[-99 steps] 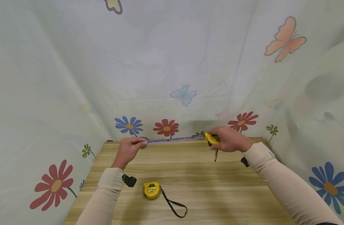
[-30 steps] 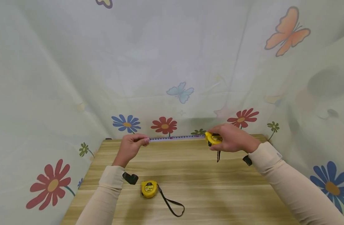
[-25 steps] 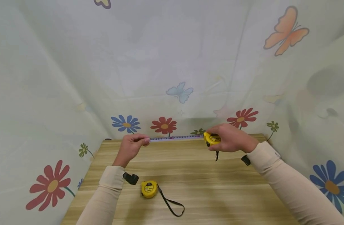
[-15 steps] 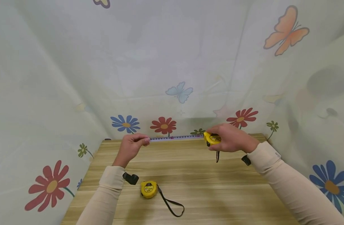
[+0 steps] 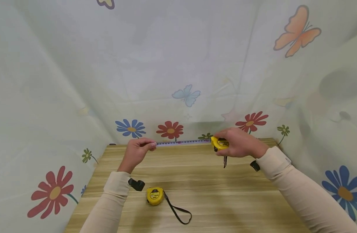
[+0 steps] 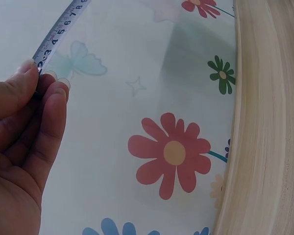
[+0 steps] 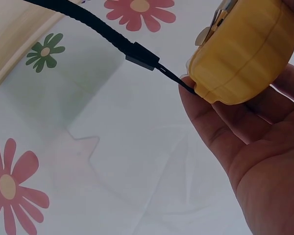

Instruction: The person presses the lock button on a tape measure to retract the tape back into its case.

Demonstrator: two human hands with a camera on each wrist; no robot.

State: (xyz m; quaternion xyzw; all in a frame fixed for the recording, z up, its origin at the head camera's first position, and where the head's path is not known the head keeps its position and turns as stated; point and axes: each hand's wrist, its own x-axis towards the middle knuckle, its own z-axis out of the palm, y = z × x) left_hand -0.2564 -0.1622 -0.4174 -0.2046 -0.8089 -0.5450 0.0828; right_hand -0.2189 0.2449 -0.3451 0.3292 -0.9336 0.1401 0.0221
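My left hand [image 5: 136, 153] pinches the free end of a tape measure's blade [image 5: 181, 142] between thumb and fingers. The numbered blade [image 6: 59, 34] runs up from the fingertips in the left wrist view. It stretches nearly level to the yellow tape measure [image 5: 219, 143], which my right hand [image 5: 239, 142] grips around its case. In the right wrist view the yellow case [image 7: 245, 51] sits in the curled fingers, a black strap [image 7: 93, 22] leading off it. A second yellow tape measure [image 5: 155, 196] lies on the table nearer to me, its black strap [image 5: 178, 210] looped to the right.
The wood-grain table [image 5: 196, 184] ends at the back against a pale curtain [image 5: 184, 51] printed with flowers and butterflies. More of this cloth hangs at left and right. A small black device [image 5: 136, 184] is on the left wrist, another [image 5: 255, 165] on the right.
Since the oldest frame the pulled-out blade has come closer to level, and the view has shifted slightly. Over the last second both hands stay almost still, keeping their holds.
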